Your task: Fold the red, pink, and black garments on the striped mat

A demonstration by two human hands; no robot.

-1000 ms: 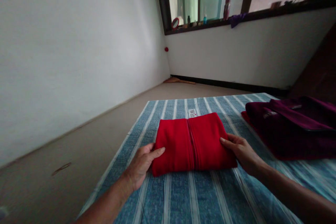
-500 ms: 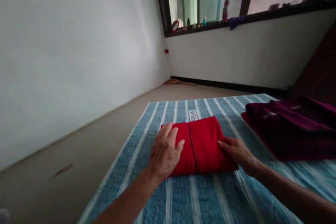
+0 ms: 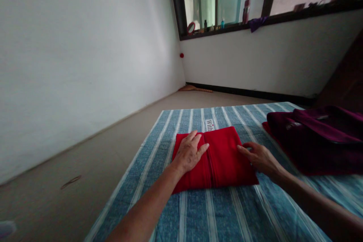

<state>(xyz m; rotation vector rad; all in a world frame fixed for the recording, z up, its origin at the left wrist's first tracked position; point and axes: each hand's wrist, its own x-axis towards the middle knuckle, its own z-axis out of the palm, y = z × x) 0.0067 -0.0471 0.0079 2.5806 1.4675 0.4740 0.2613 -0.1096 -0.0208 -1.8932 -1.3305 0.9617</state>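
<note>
A folded red garment [image 3: 224, 155] lies on a bed or table cover with blue and white stripes [image 3: 195, 215]. A dark seam or fold line runs down its middle. Flat on the left half of the garment rests my left hand [image 3: 190, 153], its fingers spread and its thumb reaching toward the seam. At the right edge, my right hand [image 3: 259, 159] has its thumb on top of the cloth and its index finger curled at the edge. The other right fingers are partly hidden.
Folded dark purple clothing [image 3: 317, 140] is stacked on red cloth at the right. A white wall [image 3: 85, 45] stands at the left, beyond the floor [image 3: 107, 162]. Small bottles and a round mirror [image 3: 191, 28] line the window sill. A broom [image 3: 195, 89] lies in the corner.
My left hand has slid right and slightly away from me, uncovering the garment's left edge. My right hand has moved a little farther up the right edge.
</note>
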